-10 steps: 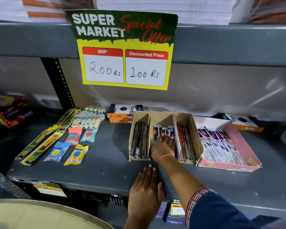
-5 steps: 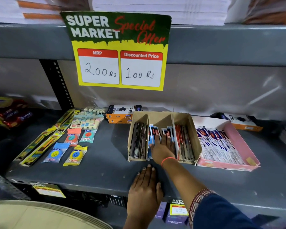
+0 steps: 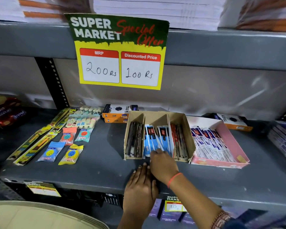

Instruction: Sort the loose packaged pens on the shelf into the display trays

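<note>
Packaged pens (image 3: 157, 138) with blue-and-white wrappers lie fanned in the middle slot of a brown cardboard tray (image 3: 186, 129) on the grey shelf (image 3: 96, 166), their near ends sticking out past the tray's front edge. The left slot holds dark pens (image 3: 134, 140), the right slot red ones (image 3: 178, 141). Touching the tray's right side sits a pink tray (image 3: 234, 142) filled with white-and-blue pen packets (image 3: 211, 144).

From the head camera, the right hand (image 3: 163, 164) reaches across with fingers curled down onto the near ends of the blue packets; whether it grips them or only presses on them cannot be told. A red band circles its wrist. The left hand (image 3: 140, 187) lies flat and open on the shelf's front edge, fingers together, holding nothing, just beside the right hand.

To the left lie round erasers in packets (image 3: 59, 146) and long yellow packs (image 3: 38, 138). Orange boxes (image 3: 117, 113) stand behind the cardboard tray. A yellow price sign (image 3: 120, 53) hangs from the shelf above
</note>
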Available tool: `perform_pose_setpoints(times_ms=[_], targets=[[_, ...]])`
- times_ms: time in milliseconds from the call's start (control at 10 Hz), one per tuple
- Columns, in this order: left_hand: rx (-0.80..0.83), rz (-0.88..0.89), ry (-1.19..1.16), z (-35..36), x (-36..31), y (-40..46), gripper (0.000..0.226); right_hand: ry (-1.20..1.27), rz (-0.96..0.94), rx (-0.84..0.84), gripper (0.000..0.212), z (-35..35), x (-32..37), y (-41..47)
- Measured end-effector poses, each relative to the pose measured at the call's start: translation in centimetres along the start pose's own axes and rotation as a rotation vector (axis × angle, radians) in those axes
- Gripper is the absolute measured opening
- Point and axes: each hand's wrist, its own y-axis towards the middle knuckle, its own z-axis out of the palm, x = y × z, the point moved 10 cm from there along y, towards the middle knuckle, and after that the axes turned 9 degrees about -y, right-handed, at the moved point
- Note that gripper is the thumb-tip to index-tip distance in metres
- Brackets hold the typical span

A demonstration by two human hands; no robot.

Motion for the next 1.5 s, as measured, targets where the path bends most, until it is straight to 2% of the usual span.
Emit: perform_pose_setpoints(times_ms=[100, 200, 300, 400, 500, 600, 700, 900, 1100, 1200, 1300, 1400, 1500], targets=[[-0.008, -0.024, -0.013, 0.0, 0.2, 0.0, 0.053, 0.038, 0.005, -0.019, 0.034, -0.2, -0.2, -0.1], [-0.046, -0.020, -0.015, -0.3, 0.2, 0.0, 0.051, 0.044, 0.016, -0.019, 0.034, 0.2, -0.3, -0.6], [-0.044, -0.003, -0.018, -0.4, -0.1, 0.0, 0.060, 0.038, 0.002, -0.046, 0.035, 0.1, -0.4, -0.3], [-0.051, -0.008, -0.023, -0.6, -0.1, 0.1, 0.061, 0.087, 0.029, -0.146, 0.033, -1.5, -0.6, 0.3], [-0.055, -0.019, -0.015, -0.5, 0.0, 0.0, 0.045, 0.131, 0.004, -0.225, 0.034, -2.6, -0.4, 1.7], [0.005, -0.027, -0.026, 0.0, 0.1, 0.2, 0.046, 0.107, -0.033, -0.113, 0.048, -1.1, 0.1, 4.3], [0.034, -0.035, -0.033, 0.0, 0.1, 0.4, 0.047, 0.095, 0.079, 0.029, 0.059, 1.0, -1.0, 5.3], [0.055, -0.016, -0.010, 0.0, -0.1, 0.5, 0.046, 0.070, 0.185, 0.111, 0.061, 1.8, -1.2, 5.0], [0.045, -0.016, -0.002, 0.0, -0.1, 0.4, 0.046, 0.099, 0.202, 0.110, 0.059, 1.2, -1.1, 5.2], [0.047, 0.008, 0.010, 0.3, -0.2, 0.3, 0.046, 0.116, 0.176, 0.029, 0.060, 0.1, -1.2, 4.4], [0.090, -0.027, 0.018, 0.4, 0.2, 0.2, 0.052, 0.097, 0.130, -0.053, 0.060, -1.0, -0.6, 2.2], [0.169, -0.050, -0.021, 0.4, -0.2, 0.6, 0.049, 0.126, 0.074, -0.066, 0.061, -1.2, 0.3, -0.9], [0.213, -0.015, 0.085, -0.8, -1.5, 0.5, 0.058, 0.160, -0.002, -0.073, 0.059, -1.4, 0.8, -4.6]])
